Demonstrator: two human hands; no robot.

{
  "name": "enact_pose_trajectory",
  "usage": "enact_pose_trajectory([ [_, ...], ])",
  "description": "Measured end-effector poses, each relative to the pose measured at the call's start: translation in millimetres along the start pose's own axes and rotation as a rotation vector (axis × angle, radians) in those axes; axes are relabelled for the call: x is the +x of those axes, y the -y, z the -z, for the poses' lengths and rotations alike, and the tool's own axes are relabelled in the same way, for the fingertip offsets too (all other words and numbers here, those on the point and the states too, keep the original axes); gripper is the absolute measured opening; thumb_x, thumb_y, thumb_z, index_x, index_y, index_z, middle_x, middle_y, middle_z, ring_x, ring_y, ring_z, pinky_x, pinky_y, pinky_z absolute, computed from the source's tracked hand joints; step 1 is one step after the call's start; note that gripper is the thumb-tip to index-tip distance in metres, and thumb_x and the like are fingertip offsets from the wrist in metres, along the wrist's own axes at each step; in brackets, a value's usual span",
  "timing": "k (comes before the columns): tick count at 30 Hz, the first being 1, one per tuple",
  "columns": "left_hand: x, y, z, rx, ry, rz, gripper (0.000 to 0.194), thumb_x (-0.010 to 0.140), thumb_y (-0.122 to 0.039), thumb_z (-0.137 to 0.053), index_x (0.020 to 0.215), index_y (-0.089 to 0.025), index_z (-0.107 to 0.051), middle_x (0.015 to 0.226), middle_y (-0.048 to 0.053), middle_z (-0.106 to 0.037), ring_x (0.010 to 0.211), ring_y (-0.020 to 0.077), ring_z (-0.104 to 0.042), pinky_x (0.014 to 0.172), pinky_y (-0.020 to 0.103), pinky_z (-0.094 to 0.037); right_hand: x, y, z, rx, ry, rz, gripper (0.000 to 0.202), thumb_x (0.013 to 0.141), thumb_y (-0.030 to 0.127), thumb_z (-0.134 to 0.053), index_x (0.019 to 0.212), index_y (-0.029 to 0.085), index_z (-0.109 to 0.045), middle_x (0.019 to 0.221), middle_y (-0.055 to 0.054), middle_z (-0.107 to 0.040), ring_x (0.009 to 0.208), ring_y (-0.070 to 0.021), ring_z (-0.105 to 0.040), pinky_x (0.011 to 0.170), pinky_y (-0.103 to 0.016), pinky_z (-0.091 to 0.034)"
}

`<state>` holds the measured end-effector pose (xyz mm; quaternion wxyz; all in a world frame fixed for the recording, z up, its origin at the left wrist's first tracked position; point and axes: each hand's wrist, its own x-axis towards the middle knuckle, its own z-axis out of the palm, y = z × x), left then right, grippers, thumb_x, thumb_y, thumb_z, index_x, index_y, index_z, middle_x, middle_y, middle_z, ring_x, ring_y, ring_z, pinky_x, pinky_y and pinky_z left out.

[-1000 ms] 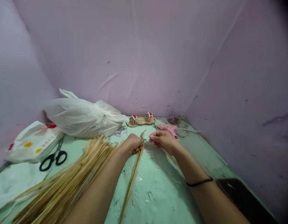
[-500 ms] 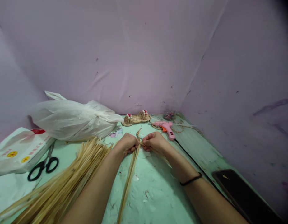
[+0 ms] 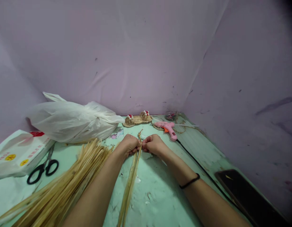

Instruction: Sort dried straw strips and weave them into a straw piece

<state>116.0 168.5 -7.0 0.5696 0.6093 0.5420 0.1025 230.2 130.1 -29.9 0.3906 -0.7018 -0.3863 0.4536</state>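
Between my hands is a strand of dried straw strips (image 3: pixel 131 179), twisted or braided at its far tip, with loose ends trailing toward me over the green tabletop. My left hand (image 3: pixel 131 145) is closed on the strand just below the knotted tip. Beside it, my right hand (image 3: pixel 152 144) pinches the strand from the right, its fingertips almost touching the left ones. The exact spot under the fingers is hidden. Left of my left forearm lies a thick bundle of straw strips (image 3: pixel 65 186).
Black-handled scissors (image 3: pixel 43 168) and a white box (image 3: pixel 20 154) lie at left, near a tied white plastic bag (image 3: pixel 75 121). Woven straw slippers (image 3: pixel 137 119) sit by the wall. A pink glue gun (image 3: pixel 169 129), its cord, and a black phone (image 3: pixel 247 198) are at right.
My right hand has moved slightly left, closer to my left hand. The strand's loose ends have spread a little apart. The view has shifted slightly.
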Motion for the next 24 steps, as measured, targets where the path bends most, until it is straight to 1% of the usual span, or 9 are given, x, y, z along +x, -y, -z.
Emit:
enact_pose_trajectory([
  [2,0,0,0.7,0.038,-0.012,0.008,0.018,0.059,-0.012,-0.051,0.042,-0.014,-0.046,0.027,-0.005,-0.032,0.026,0.0043,-0.024,0.034,0.019,-0.018,2,-1,-1,-0.042,-0.025,0.025,0.015,0.053,0.000,-0.055,0.047,0.014,-0.056,0.033,0.004,-0.048,0.033,-0.0058,-0.042,0.034,-0.016,-0.028],
  [5,5,1,1.5,0.108,-0.053,-0.004,0.017,0.057,-0.011,-0.052,0.041,-0.014,-0.046,0.026,-0.004,-0.033,0.026,0.0060,-0.027,0.034,0.021,-0.020,2,0,-1,-0.063,-0.030,0.034,0.013,0.055,0.004,-0.055,0.046,0.014,-0.056,0.034,0.003,-0.049,0.035,-0.0065,-0.043,0.036,-0.016,-0.029],
  [9,12,6,1.1,0.186,-0.110,-0.083,0.013,0.055,-0.009,-0.051,0.043,-0.015,-0.049,0.029,-0.003,-0.038,0.029,0.0076,-0.031,0.035,0.022,-0.023,-2,3,-2,-0.042,0.005,0.015,0.011,0.060,0.010,-0.054,0.050,0.013,-0.057,0.039,0.001,-0.053,0.035,-0.0063,-0.044,0.035,-0.017,-0.028],
  [14,9,7,3.2,0.270,-0.116,-0.165,0.012,0.054,-0.009,-0.052,0.044,-0.014,-0.053,0.031,-0.004,-0.038,0.033,0.0075,-0.032,0.037,0.021,-0.023,3,-1,-4,-0.056,-0.018,0.005,0.008,0.057,0.012,-0.055,0.050,0.012,-0.058,0.039,0.000,-0.054,0.035,-0.0068,-0.044,0.035,-0.017,-0.028],
  [17,2,3,8.6,0.307,-0.098,-0.146,0.011,0.053,-0.009,-0.054,0.043,-0.013,-0.055,0.032,-0.003,-0.040,0.035,0.0083,-0.035,0.038,0.021,-0.025,6,-3,-4,-0.071,-0.028,-0.008,0.007,0.055,0.012,-0.054,0.051,0.013,-0.059,0.038,0.000,-0.053,0.033,-0.0074,-0.042,0.033,-0.018,-0.026],
  [19,-2,-2,12.3,0.334,-0.106,-0.115,0.010,0.053,-0.010,-0.055,0.043,-0.013,-0.056,0.031,-0.002,-0.041,0.034,0.0092,-0.036,0.038,0.022,-0.026,6,-4,-3,-0.074,-0.030,-0.010,0.007,0.054,0.013,-0.053,0.051,0.013,-0.059,0.037,0.001,-0.052,0.031,-0.0072,-0.040,0.032,-0.018,-0.025],
  [21,-4,-5,13.6,0.354,-0.124,-0.092,0.010,0.052,-0.010,-0.056,0.042,-0.013,-0.056,0.030,-0.001,-0.041,0.033,0.0093,-0.035,0.037,0.022,-0.025,5,-3,-3,-0.072,-0.026,-0.007,0.007,0.054,0.013,-0.053,0.050,0.013,-0.059,0.036,0.001,-0.052,0.030,-0.0066,-0.038,0.031,-0.018,-0.025],
  [24,-8,-10,10.2,0.362,-0.141,-0.081,0.009,0.050,-0.010,-0.055,0.042,-0.013,-0.056,0.028,-0.003,-0.038,0.030,0.0083,-0.030,0.036,0.023,-0.024,1,-2,-3,-0.061,-0.006,0.006,0.007,0.054,0.013,-0.052,0.048,0.013,-0.057,0.037,0.001,-0.052,0.030,-0.0055,-0.036,0.032,-0.018,-0.025],
])
